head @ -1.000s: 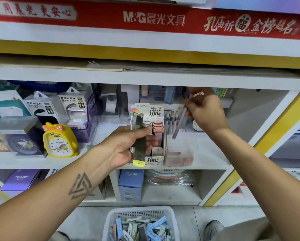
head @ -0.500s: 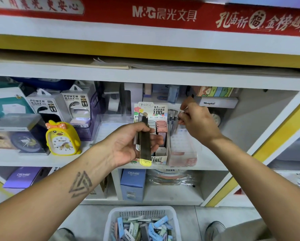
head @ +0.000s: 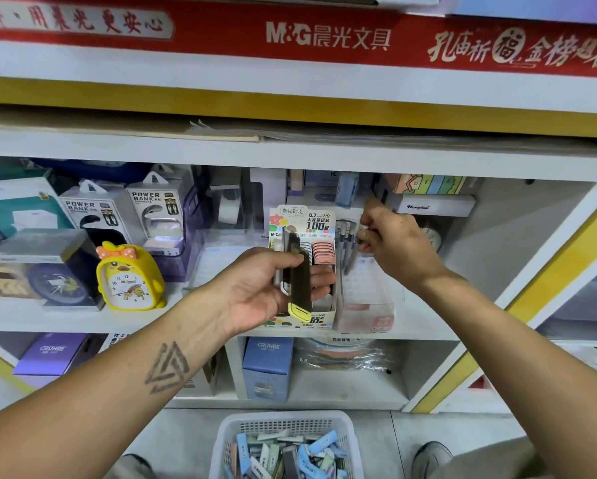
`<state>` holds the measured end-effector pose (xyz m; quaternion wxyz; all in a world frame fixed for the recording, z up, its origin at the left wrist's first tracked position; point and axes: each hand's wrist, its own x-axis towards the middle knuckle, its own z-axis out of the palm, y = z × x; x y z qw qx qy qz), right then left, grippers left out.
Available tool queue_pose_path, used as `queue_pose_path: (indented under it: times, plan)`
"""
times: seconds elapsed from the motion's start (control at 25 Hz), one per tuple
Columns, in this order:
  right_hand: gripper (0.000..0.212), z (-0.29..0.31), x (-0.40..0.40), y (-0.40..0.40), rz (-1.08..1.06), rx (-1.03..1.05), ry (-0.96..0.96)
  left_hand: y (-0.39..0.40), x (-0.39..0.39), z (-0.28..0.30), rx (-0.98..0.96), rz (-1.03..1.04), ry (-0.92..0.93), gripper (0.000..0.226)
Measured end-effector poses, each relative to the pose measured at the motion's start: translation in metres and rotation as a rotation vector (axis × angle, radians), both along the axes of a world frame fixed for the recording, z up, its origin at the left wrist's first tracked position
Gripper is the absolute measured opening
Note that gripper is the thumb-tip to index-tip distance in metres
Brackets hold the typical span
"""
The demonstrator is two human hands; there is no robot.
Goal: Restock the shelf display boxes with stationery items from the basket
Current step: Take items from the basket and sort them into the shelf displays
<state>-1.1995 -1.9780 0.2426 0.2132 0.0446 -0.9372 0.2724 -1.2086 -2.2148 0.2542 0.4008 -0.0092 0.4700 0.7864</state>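
1. In front of the middle shelf, the left hand (head: pixel 266 288) grips a small stack of slim lead cases (head: pixel 295 271), held upright, the front one dark with a yellow end.
2. Just behind it stands the cardboard display box (head: pixel 319 318), marked 0.7 HB 100, with pink and grey cases in rows.
3. To the right, the right hand (head: pixel 393 247) has its fingers curled, pinching something small above the clear box (head: pixel 369 305) of pens (head: pixel 347 243).
4. Near the bottom edge, on the floor, the white basket (head: pixel 283 423) holds loose pastel cases.
5. At left sits a yellow duck clock (head: pixel 129 276).
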Motion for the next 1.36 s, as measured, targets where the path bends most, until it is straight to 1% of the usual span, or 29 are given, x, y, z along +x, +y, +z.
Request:
queue_pose_path:
  times: [0.08,0.12,0.16,0.2,0.24,0.28,0.32,0.36,0.4,0.44,0.48,0.52,0.56,0.6,0.64,0.72,0.76,0.84,0.92,0.96,1.0,1.08,1.16,1.24,1.28,1.36]
  plan:
    - [0.012,-0.001,0.000,-0.001,-0.007,-0.003,-0.040,0.002,0.001,0.000,0.010,-0.011,0.028,0.028]
    - [0.011,-0.001,0.000,-0.001,-0.020,0.034,-0.058,0.003,0.001,0.000,0.017,-0.009,0.043,0.029]
    - [0.012,-0.001,0.000,-0.002,-0.039,0.116,-0.073,0.003,0.002,0.000,0.024,-0.005,0.056,0.029]
    - [0.017,-0.001,-0.001,-0.003,-0.061,0.221,-0.085,0.003,0.003,0.000,0.029,-0.002,0.069,0.030]
    - [0.023,0.000,0.000,-0.006,-0.076,0.280,-0.075,0.004,0.003,0.000,0.031,0.000,0.080,0.030]
    - [0.028,0.004,0.002,-0.011,-0.083,0.269,-0.060,0.005,0.004,0.001,0.033,0.009,0.089,0.029]
    - [0.031,0.009,0.005,-0.016,-0.053,0.182,-0.054,0.006,0.004,0.001,0.039,0.032,0.095,0.028]
    - [0.031,0.015,0.009,-0.023,0.026,0.031,-0.081,0.007,0.004,0.003,0.047,0.073,0.097,0.027]
    - [0.030,0.021,0.013,-0.031,0.149,-0.132,-0.151,0.007,0.002,0.003,0.058,0.129,0.091,0.028]
    - [0.035,0.026,0.018,-0.040,0.271,-0.231,-0.221,0.007,-0.001,0.005,0.073,0.189,0.079,0.029]
    - [0.045,0.027,0.022,-0.048,0.362,-0.202,-0.261,0.007,-0.004,0.006,0.089,0.242,0.069,0.031]
    - [0.056,0.026,0.024,-0.054,0.421,-0.104,-0.272,0.006,-0.007,0.006,0.102,0.284,0.068,0.033]
    - [0.064,0.023,0.025,-0.059,0.451,0.026,-0.244,0.005,-0.009,0.007,0.110,0.318,0.074,0.033]
    - [0.067,0.020,0.025,-0.062,0.448,0.114,-0.200,0.003,-0.011,0.007,0.117,0.343,0.076,0.032]
    - [0.065,0.018,0.024,-0.064,0.427,0.135,-0.163,0.001,-0.012,0.008,0.123,0.358,0.069,0.028]
    - [0.050,0.018,0.020,-0.064,0.405,0.027,-0.098,-0.006,-0.017,0.011,0.103,0.367,0.037,0.018]
    - [0.038,0.020,0.019,-0.064,0.393,-0.046,-0.064,-0.010,-0.020,0.013,0.062,0.363,0.031,0.018]
    - [0.016,0.024,0.015,-0.061,0.339,-0.193,-0.022,-0.021,-0.027,0.015,-0.078,0.372,0.047,0.020]
    - [0.009,0.026,0.011,-0.060,0.259,-0.355,-0.048,-0.031,-0.034,0.014,-0.217,0.404,0.085,0.015]
    - [0.007,0.025,0.010,-0.062,0.231,-0.416,-0.080,-0.035,-0.035,0.014,-0.246,0.406,0.091,0.014]
    - [0.007,0.022,0.009,-0.064,0.216,-0.429,-0.102,-0.037,-0.035,0.014,-0.245,0.395,0.084,0.015]
    - [0.007,0.014,0.007,-0.071,0.216,-0.320,-0.102,-0.039,-0.033,0.015,-0.203,0.377,0.053,0.020]
    - [0.014,0.007,0.007,-0.077,0.229,-0.117,-0.061,-0.040,-0.032,0.016,-0.154,0.375,0.036,0.025]
    - [0.021,0.003,0.003,-0.082,0.264,0.079,-0.001,-0.041,-0.030,0.017,-0.123,0.382,0.042,0.021]
    - [0.021,0.001,0.003,-0.084,0.286,0.146,0.019,-0.041,-0.030,0.018,-0.117,0.381,0.050,0.019]
    - [0.020,-0.001,0.004,-0.090,0.296,0.194,0.017,-0.041,-0.028,0.018,-0.134,0.374,0.077,0.018]
